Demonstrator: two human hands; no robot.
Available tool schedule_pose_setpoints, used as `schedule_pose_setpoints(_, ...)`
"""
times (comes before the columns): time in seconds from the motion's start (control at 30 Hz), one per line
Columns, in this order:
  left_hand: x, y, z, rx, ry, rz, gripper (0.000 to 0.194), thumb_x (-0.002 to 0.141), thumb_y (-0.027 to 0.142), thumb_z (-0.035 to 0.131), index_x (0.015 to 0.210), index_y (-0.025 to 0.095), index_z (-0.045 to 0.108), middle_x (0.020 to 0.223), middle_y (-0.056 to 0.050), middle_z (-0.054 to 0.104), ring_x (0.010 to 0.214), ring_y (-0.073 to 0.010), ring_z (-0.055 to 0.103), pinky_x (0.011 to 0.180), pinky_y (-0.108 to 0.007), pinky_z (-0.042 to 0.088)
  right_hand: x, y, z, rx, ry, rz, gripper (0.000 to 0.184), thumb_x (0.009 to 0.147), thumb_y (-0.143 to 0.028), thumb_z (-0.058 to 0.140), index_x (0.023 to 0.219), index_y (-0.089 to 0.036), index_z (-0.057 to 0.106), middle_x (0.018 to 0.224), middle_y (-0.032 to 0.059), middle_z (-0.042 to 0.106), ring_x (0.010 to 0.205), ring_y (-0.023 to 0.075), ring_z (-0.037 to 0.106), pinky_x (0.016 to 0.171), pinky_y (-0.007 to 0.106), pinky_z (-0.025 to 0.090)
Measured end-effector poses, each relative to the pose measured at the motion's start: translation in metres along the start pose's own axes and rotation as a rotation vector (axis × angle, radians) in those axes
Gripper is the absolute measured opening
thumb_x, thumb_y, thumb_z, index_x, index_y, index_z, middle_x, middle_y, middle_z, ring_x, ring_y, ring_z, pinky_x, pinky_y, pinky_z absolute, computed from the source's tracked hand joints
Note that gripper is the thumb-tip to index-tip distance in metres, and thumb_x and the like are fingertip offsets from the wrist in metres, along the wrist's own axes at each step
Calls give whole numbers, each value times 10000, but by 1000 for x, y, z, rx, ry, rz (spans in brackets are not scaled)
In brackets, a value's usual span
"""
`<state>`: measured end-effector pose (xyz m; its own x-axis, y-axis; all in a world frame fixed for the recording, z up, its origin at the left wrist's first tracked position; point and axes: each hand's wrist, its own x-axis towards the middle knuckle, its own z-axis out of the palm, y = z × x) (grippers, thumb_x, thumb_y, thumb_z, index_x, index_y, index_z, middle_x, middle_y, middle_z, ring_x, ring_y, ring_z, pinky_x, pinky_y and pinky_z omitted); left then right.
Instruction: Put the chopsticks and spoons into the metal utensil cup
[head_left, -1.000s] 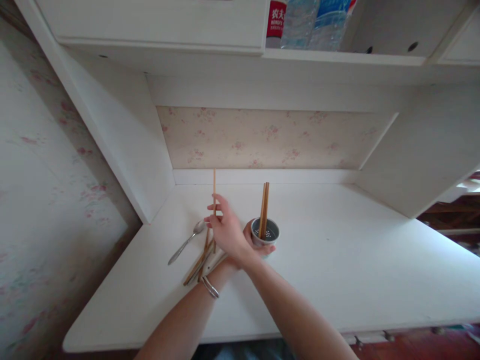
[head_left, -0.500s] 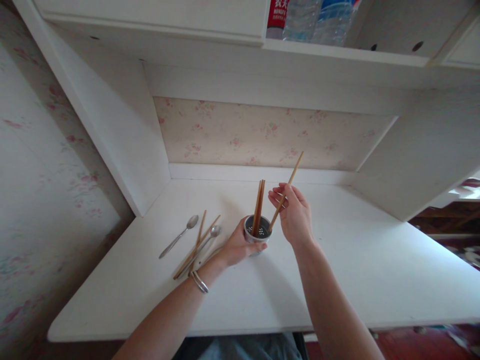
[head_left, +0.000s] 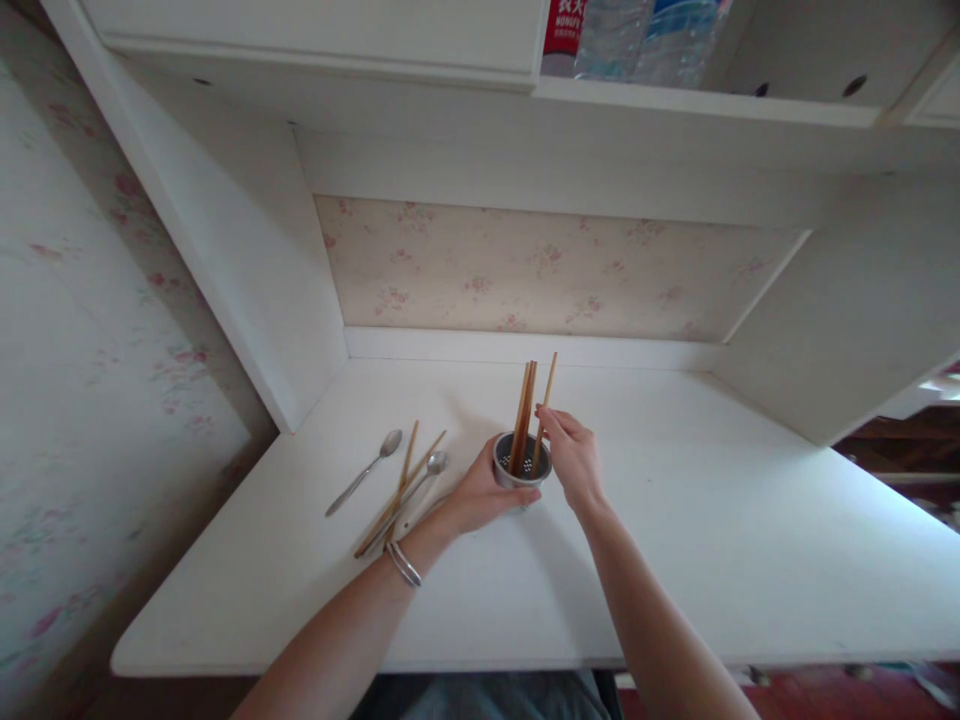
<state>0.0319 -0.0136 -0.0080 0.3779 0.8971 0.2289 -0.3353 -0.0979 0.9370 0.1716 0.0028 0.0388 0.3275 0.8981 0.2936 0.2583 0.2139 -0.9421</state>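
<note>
A small metal cup with a perforated bottom stands on the white desk. My left hand is wrapped round its left side. Two wooden chopsticks stand upright in the cup. My right hand is at the cup's right rim, its fingers pinched on a third chopstick whose lower end is inside the cup. Left of the cup, two more chopsticks and two metal spoons lie on the desk.
A white shelf unit rises behind and to both sides of the desk, with floral wallpaper at the back. Water bottles stand on the upper shelf. A bracelet is on my left wrist.
My right hand picked up a chopstick from the pile on the left, carried it right across the cup, and has lowered its end into the cup. My left hand stayed on the cup.
</note>
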Motion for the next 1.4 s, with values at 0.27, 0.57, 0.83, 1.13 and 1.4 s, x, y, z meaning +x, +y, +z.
schedule_pose_setpoints(0.27, 1, 0, -1, -13, -12, 5, 758, 561, 161, 842, 1223, 187, 473, 1243, -104, 590, 1160, -253, 545, 1012, -389, 384, -4, 8, 0, -47, -155, 62, 381, 814, -526, 551, 860, -204, 749, 970, 64, 728, 932, 247, 645, 813, 341, 467)
schedule_pose_setpoints(0.57, 1, -2, -2, 14, 4, -15, 796, 554, 158, 847, 1246, 187, 456, 1240, -109, 589, 1158, -253, 548, 1019, -404, 385, -1, 11, 0, -74, -188, 70, 396, 822, -538, 535, 903, -209, 741, 943, 54, 725, 920, 246, 643, 809, 349, 470)
schedule_pose_setpoints(0.83, 0, 0, -2, 75, 5, -4, 790, 567, 184, 846, 1253, 179, 455, 1279, -129, 568, 1196, -265, 524, 1041, -422, 364, -6, 14, -2, 97, -272, 190, 425, 800, -557, 582, 962, -192, 729, 1033, 57, 721, 1033, 270, 624, 921, 391, 450)
schedule_pose_setpoints(1.13, -1, 3, 1, 63, -36, 37, 725, 601, 211, 832, 1246, 189, 501, 1289, -124, 565, 1190, -259, 529, 1027, -417, 389, -29, 29, -11, 361, -363, 198, 584, 838, -500, 596, 1368, -314, 439, 1357, 12, 540, 1265, 226, 479, 1096, 409, 329)
schedule_pose_setpoints(1.4, 0, 9, 2, 277, -41, 51, 682, 616, 238, 806, 1229, 151, 520, 1134, -107, 625, 1039, -246, 588, 923, -384, 466, -40, 29, -10, 372, -472, 123, 952, 610, -345, 834, 1404, -245, 317, 1245, 74, 611, 1168, 261, 555, 1038, 430, 399)
